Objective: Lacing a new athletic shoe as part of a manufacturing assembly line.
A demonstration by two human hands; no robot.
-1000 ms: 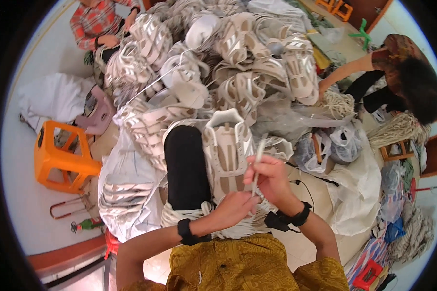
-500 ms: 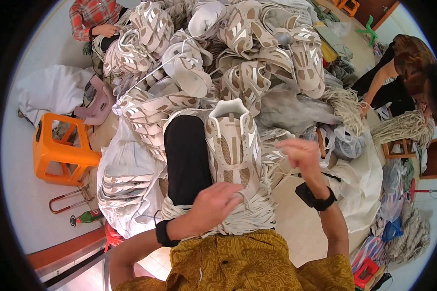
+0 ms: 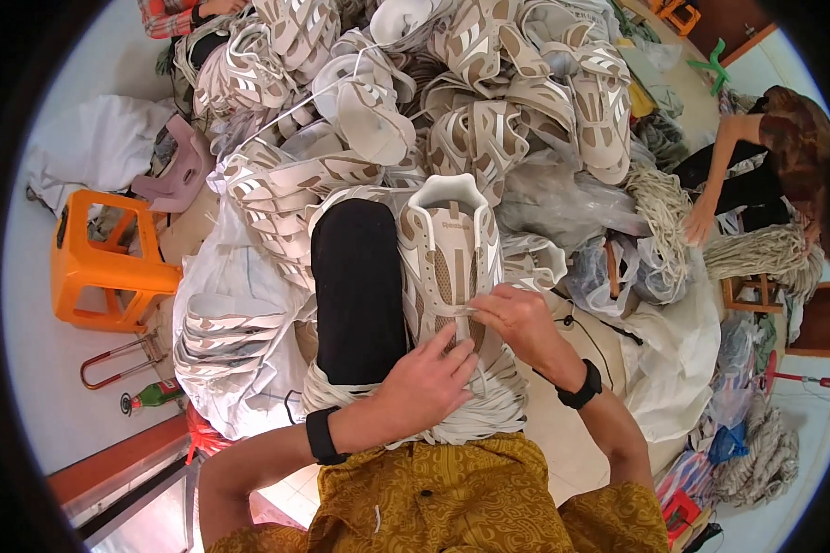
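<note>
A beige and brown sneaker upper (image 3: 450, 230) lies before me with its heel pointing away. A pale shoelace (image 3: 452, 311) crosses its lower eyelets. My right hand (image 3: 521, 323) pinches the lace's right side at the eyelet edge. My left hand (image 3: 429, 373) rests with fingers spread over the toe part, fingertips just below the lace. Its palm covers part of the toe. Left of the upper lies a long black rounded pad (image 3: 358, 290). A bundle of loose pale laces (image 3: 475, 405) spreads under my hands, across my lap.
A big heap of similar uppers (image 3: 369, 120) rises ahead. Stacked uppers (image 3: 226, 341) lie on a white sack at left, near an orange stool (image 3: 111, 263) and a green bottle (image 3: 157, 394). At right, another person's hand (image 3: 701, 217) is beside hanging lace bundles (image 3: 756, 253).
My right hand has come down and left from the air onto the lace at the upper. My left hand has shifted slightly right, its fingers now spread on the toe.
</note>
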